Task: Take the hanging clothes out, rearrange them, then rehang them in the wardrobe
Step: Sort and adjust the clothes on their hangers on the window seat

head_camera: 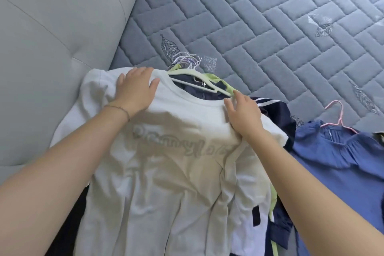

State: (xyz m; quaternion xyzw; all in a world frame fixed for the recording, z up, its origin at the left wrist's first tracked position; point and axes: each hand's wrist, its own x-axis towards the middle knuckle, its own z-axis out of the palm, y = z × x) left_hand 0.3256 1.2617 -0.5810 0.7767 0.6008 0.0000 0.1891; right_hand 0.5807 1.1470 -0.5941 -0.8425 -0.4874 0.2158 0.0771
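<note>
Head view: left hand (pixel 135 87) lies flat on the shirt (pixel 176 162); right hand (pixel 245 112) pinches its collar by the hanger (pixel 218 91).

Open quilted mattress (pixel 291 27) lies beyond the clothes pile (pixel 166 172); the padded headboard (pixel 52 27) walls off the left.

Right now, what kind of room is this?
Probably a bedroom. There is a quilted grey mattress with leaf patterns and a padded headboard beside it. Clothes on hangers lie on the bed, like the white T-shirt and the blue blouse.
</note>
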